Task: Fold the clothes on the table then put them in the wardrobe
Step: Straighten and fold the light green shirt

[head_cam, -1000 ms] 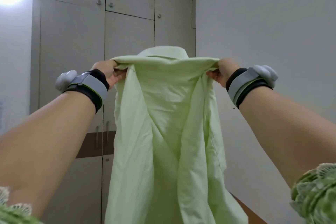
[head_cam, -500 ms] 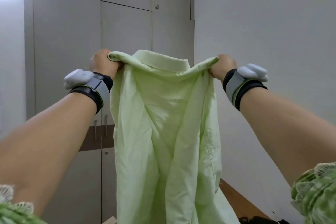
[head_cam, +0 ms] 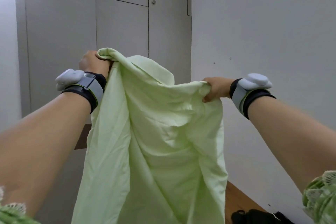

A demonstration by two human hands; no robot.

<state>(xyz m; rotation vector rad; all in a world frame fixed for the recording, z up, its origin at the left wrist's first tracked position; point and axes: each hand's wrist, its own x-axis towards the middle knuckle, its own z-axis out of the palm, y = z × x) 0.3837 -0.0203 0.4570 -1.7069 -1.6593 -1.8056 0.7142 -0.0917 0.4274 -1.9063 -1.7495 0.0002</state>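
Note:
A light green shirt (head_cam: 156,132) hangs in the air in front of me, held up by its shoulders with the collar at the top middle. My left hand (head_cam: 94,63) grips the left shoulder in a fist, raised higher. My right hand (head_cam: 215,89) grips the right shoulder, lower and further right. The cloth sags between the two hands and falls out of view at the bottom. The grey wardrobe (head_cam: 118,32) with its doors closed stands behind the shirt.
A white wall (head_cam: 263,42) fills the right side. A strip of wooden table (head_cam: 236,200) shows at the lower right with a dark garment (head_cam: 258,216) lying on it. Both wrists wear bands with white devices.
My right hand has dropped lower and moved out to the right, so the shirt top now slopes. The view has tilted down and the shirt has spread wider.

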